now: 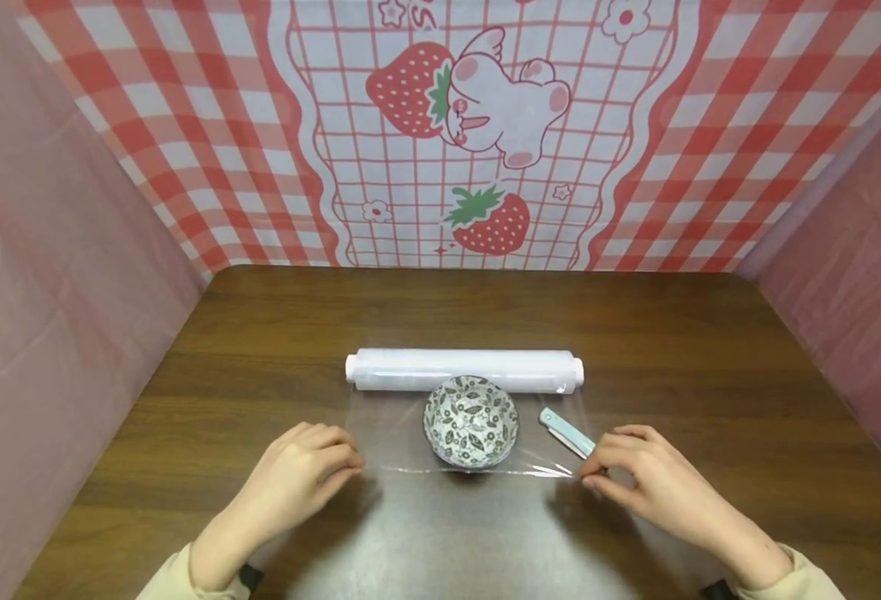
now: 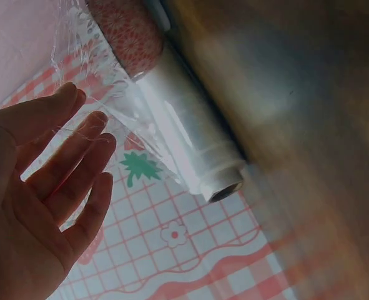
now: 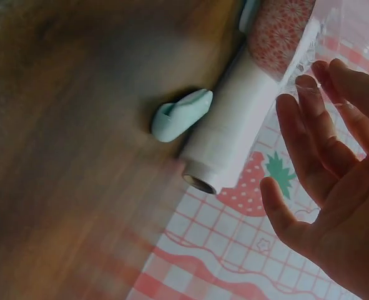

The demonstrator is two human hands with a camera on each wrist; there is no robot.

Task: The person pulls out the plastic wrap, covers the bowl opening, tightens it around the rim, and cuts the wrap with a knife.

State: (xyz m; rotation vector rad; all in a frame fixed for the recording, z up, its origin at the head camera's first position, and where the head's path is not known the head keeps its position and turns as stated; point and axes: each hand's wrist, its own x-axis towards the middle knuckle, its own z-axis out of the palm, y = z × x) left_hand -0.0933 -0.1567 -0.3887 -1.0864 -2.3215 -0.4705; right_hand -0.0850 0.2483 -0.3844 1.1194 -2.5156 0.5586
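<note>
A sheet of clear plastic wrap (image 1: 398, 454) stretches toward me from a white wrap roll (image 1: 466, 370). At its near left corner my left hand (image 1: 301, 468) pinches the film between thumb and forefinger. My right hand (image 1: 653, 479) pinches the near right corner the same way. Between the hands stands a bowl (image 1: 471, 422), leaf-patterned inside; the left wrist view shows its red-patterned outside (image 2: 131, 34), with film passing above the rim. Close to the right hand lies a slim light-blue tool (image 1: 566, 432), which looks like a folding knife.
Everything stands on a dark brown wooden table (image 1: 260, 325). A red-and-white checked cloth (image 1: 222, 167) with strawberries hangs behind it. Pink cloth (image 1: 72, 250) hangs along the left side and more pink cloth (image 1: 853, 217) along the right.
</note>
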